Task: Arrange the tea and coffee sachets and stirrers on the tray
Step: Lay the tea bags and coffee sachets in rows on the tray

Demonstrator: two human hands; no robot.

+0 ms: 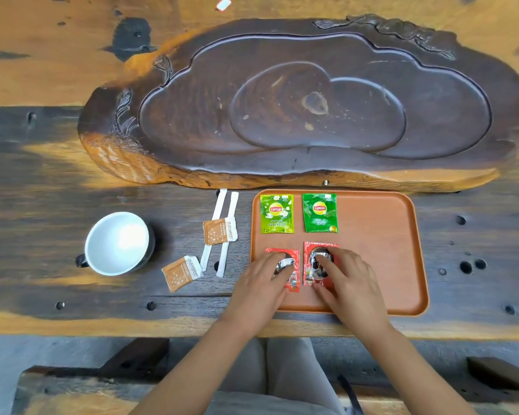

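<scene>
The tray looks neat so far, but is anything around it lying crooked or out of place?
Yes. Left of the tray, two orange sachets lie tilted, one resting across the two white stirrers. On the tray, the left red coffee sachet sits slightly askew.

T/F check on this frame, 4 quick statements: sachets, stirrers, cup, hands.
1. Two green tea sachets lie on the orange tray. True.
2. Both stirrers are on the tray. False: they lie on the table left of it, with two brown sachets.
3. The white cup holds coffee. False: it looks empty.
4. The left hand and right hand each rest on a red coffee sachet on the tray. True.
</scene>
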